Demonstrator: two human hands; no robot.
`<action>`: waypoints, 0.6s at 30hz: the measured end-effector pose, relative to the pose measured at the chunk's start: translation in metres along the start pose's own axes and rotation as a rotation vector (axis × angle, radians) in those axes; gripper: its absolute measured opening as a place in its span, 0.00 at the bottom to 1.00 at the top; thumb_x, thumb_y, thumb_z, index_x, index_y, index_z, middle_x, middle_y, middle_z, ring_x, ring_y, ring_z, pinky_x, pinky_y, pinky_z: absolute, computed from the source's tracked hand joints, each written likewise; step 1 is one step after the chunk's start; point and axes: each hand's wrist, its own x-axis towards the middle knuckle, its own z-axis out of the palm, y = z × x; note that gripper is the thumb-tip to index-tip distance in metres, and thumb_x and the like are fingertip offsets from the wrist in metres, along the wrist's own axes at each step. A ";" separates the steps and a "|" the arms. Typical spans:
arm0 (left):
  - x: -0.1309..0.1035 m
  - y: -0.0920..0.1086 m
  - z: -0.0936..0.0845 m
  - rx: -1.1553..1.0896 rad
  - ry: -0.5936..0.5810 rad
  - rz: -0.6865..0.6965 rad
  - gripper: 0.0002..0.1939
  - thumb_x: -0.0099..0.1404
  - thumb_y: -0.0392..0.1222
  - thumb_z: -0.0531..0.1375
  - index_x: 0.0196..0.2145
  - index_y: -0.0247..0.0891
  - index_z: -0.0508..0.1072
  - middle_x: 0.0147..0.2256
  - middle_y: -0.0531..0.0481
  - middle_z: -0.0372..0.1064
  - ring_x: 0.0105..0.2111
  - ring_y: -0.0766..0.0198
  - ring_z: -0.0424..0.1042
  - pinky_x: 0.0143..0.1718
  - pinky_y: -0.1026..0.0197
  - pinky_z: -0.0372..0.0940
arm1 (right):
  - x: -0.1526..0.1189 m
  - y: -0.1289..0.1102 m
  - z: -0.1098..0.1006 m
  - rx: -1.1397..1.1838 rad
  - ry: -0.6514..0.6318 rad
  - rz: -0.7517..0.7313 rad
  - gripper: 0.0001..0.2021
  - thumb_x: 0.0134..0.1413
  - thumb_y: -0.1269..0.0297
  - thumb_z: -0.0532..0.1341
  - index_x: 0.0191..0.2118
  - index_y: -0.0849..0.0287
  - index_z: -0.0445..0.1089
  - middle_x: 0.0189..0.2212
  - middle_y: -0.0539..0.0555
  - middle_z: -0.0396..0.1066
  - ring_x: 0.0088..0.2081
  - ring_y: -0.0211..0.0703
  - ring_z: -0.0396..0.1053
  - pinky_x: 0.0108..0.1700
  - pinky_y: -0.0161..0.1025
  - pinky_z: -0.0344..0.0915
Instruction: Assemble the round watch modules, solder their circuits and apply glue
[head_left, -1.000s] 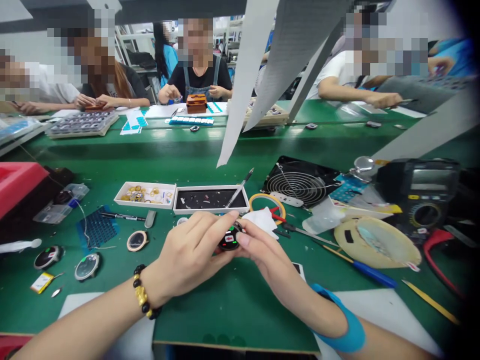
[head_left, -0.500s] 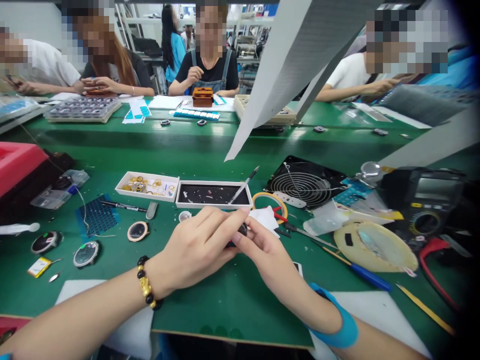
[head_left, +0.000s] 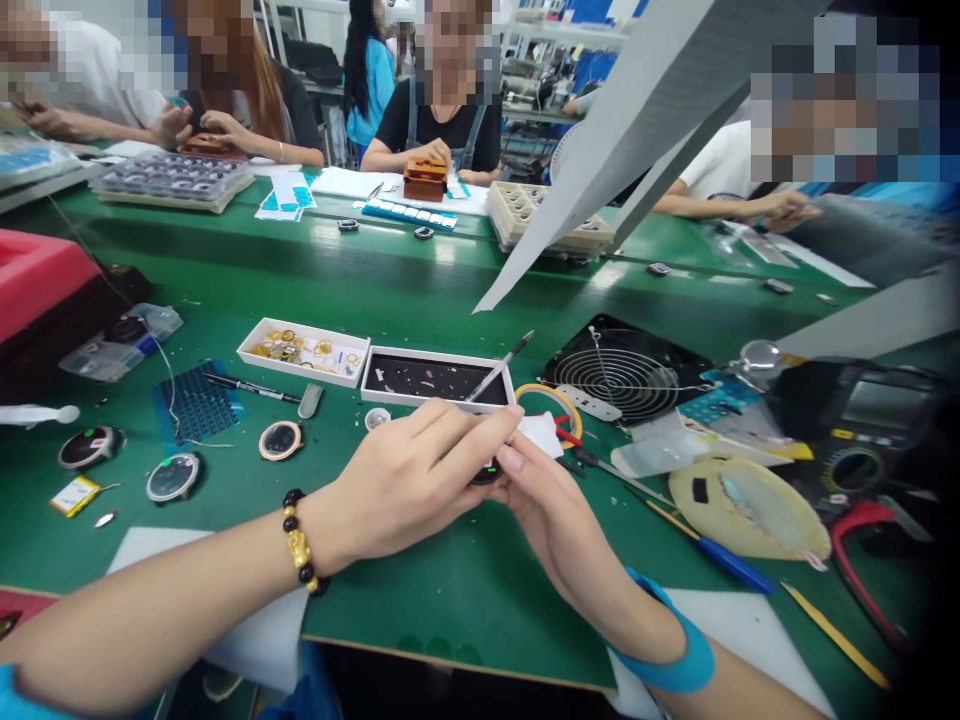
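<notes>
Between my two hands is a small dark smartwatch body with bright green marks lit on its face; most of it is hidden by fingers. My left hand is closed over its top and left side, back of the hand toward me. Against its right edge, the thumb and fingers of my right hand grip it. Both hands hover above the green work mat, just in front of a black-lined white tray. To the left lie loose round watches: a rose-gold one, a silver one and a dark one.
A white box of small parts, a pen, yellow tape roll and fan stand behind. A multimeter, blue-handled tool and yellow tweezers lie right. Co-workers sit across the bench.
My hands have turned the watch so its lit green marks now show. My head view has shifted slightly. The person opposite has lowered a hand to the orange box.
</notes>
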 end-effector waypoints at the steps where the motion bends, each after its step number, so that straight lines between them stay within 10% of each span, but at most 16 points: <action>1: 0.000 0.000 0.000 -0.006 0.000 -0.002 0.25 0.74 0.44 0.58 0.63 0.28 0.60 0.42 0.42 0.75 0.43 0.57 0.74 0.46 0.56 0.73 | 0.000 0.001 0.000 0.005 0.002 0.005 0.20 0.66 0.51 0.62 0.58 0.53 0.69 0.58 0.56 0.70 0.55 0.51 0.71 0.50 0.43 0.74; 18: -0.009 -0.008 -0.006 -0.200 0.106 -0.050 0.28 0.67 0.42 0.68 0.62 0.40 0.66 0.52 0.43 0.76 0.51 0.57 0.76 0.54 0.54 0.74 | 0.001 -0.014 0.003 0.190 -0.135 -0.024 0.30 0.67 0.37 0.49 0.55 0.54 0.73 0.46 0.57 0.79 0.50 0.54 0.76 0.53 0.50 0.71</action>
